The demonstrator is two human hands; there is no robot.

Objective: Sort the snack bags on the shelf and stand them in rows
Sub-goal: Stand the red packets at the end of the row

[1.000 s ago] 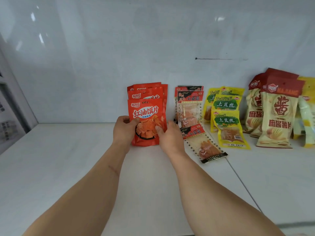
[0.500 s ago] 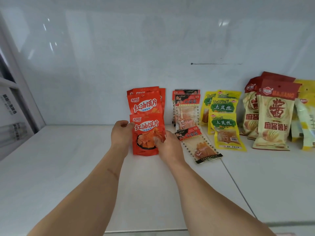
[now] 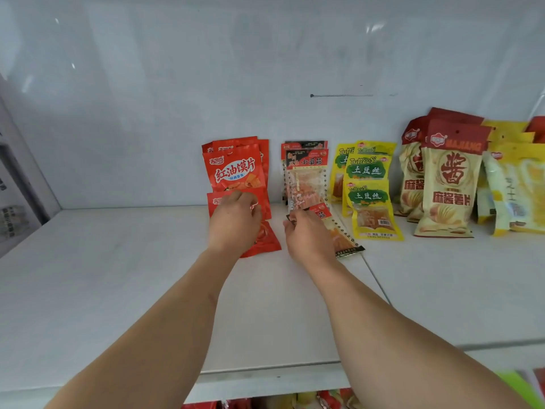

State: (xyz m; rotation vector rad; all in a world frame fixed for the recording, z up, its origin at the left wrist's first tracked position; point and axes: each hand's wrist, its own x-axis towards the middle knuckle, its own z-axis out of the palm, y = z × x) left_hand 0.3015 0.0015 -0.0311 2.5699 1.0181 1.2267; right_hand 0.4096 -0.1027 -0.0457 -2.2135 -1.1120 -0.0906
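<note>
A white shelf (image 3: 118,290) holds rows of snack bags that lean on the back wall (image 3: 147,113).

Furthest left is the row of red bags (image 3: 234,168). They stand one behind the other. The front red bag (image 3: 265,237) leans low at the front of this row. The left hand (image 3: 234,221) rests on top of it with the fingers bent over its top part. It hides most of the bag, so I cannot tell if the fingers squeeze it or only press on it.

Next comes the row of clear bags with red and black tops (image 3: 306,175). One clear bag (image 3: 342,234) lies flat on the shelf in front of them. The right hand (image 3: 308,234) is on this flat bag and its fingers pinch the top end. The two hands are apart, each on its own bag.

Then come the yellow bags with green labels (image 3: 368,190), standing in a row. The front one stands just beside the flat clear bag.

After them stand the tall tan bags with dark red tops (image 3: 448,184).

Last, at the right edge, are more yellow bags (image 3: 513,184), touching the tan ones.
</note>
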